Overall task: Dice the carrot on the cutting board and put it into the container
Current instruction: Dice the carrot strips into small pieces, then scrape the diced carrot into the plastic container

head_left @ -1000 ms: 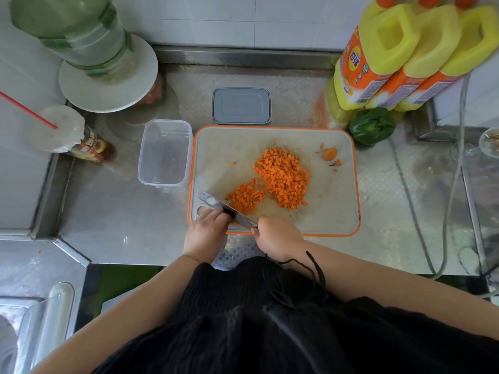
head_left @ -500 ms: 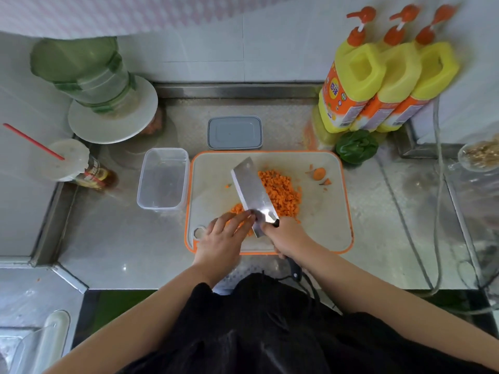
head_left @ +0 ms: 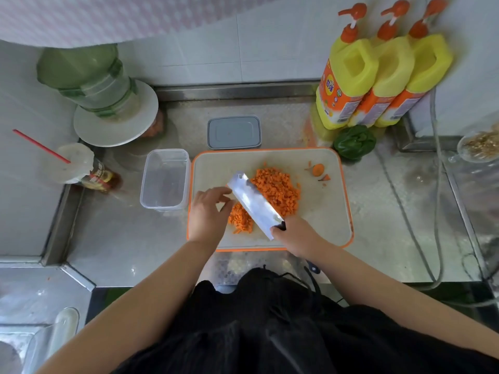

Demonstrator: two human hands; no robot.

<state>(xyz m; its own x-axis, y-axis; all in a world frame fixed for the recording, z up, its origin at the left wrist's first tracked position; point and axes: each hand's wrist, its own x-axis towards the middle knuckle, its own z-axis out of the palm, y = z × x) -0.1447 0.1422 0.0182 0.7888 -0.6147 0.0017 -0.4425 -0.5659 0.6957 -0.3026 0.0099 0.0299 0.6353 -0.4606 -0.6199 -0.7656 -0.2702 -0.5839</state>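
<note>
We had the cleaver (head_left: 255, 205) in our right hand (head_left: 295, 234), fingers wrapped tight round the handle at the blade's near end. Blade was tilted flat-ish, its long axis running diagonally from near-right to far-left across the cutting board (head_left: 321, 222).

Diced carrot lay in two heaps on the board: the big pile (head_left: 279, 191) just beyond & right of the blade, the small pile (head_left: 240, 218) on the near-left side, partly tucked under the blade edge. So the blade sat btwn the two heaps.

Our left hand (head_left: 208, 211) hovered loose, fingers relaxed & spread, gripping nothing, fingertips (head_left: 225, 190) just beside the blade's left face; whether they touched the steel we couldn't tell.

The container (head_left: 165, 179) stood empty, touching or nearly touching the board's left edge, i.e. directly left of our left hand & well left of both heaps. Left hand was nearer it, & nearer the small pile.

Our read: dicing looked about done; next move prob. needed the heaps gathered onto the blade and carried leftward. Trimmed ends (head_left: 318, 169) sat apart at far right.
</note>
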